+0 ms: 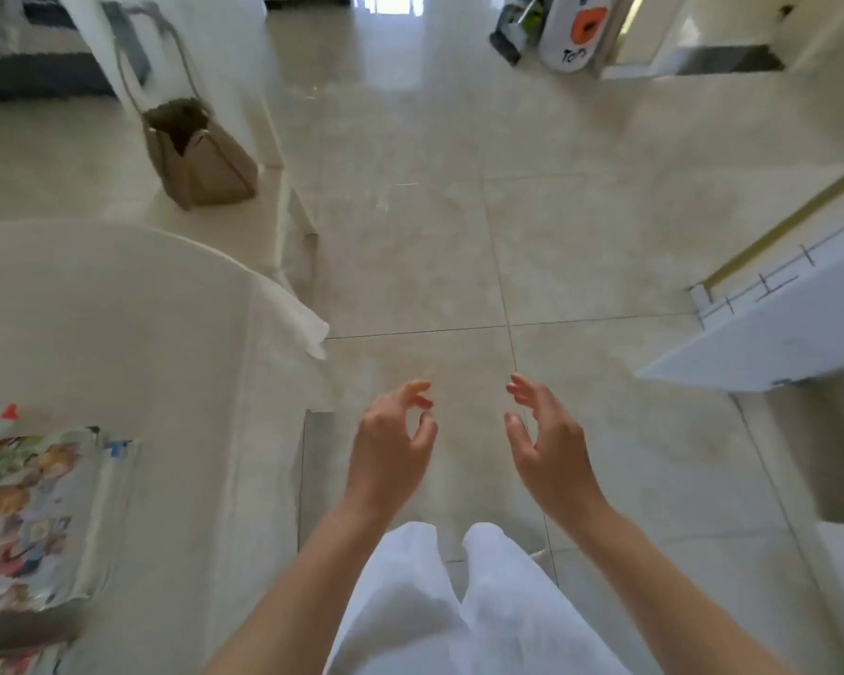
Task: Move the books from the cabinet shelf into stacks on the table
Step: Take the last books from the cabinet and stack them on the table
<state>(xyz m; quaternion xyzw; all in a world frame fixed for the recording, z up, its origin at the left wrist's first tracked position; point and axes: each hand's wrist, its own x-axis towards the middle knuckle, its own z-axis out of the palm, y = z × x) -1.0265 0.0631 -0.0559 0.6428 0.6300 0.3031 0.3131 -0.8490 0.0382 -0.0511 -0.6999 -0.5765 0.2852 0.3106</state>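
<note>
A stack of books [30, 518] with a colourful picture cover lies at the left edge of the table [157, 362], which is draped in a white cloth. More book edges show below it near the bottom left corner. My left hand [391, 450] and my right hand [546, 445] hang in front of me over the tiled floor, to the right of the table. Both are empty, with fingers loosely curled and palms turned toward each other. At the right edge, a white cabinet door [775, 333] stands open; its shelf is out of sight.
A brown paper bag [201, 158] stands on the floor beyond the table, beside a white chair [244, 90]. A white and orange object [576, 31] leans at the far wall. Open tiled floor [434, 236] lies ahead. My white trousers [459, 601] fill the bottom centre.
</note>
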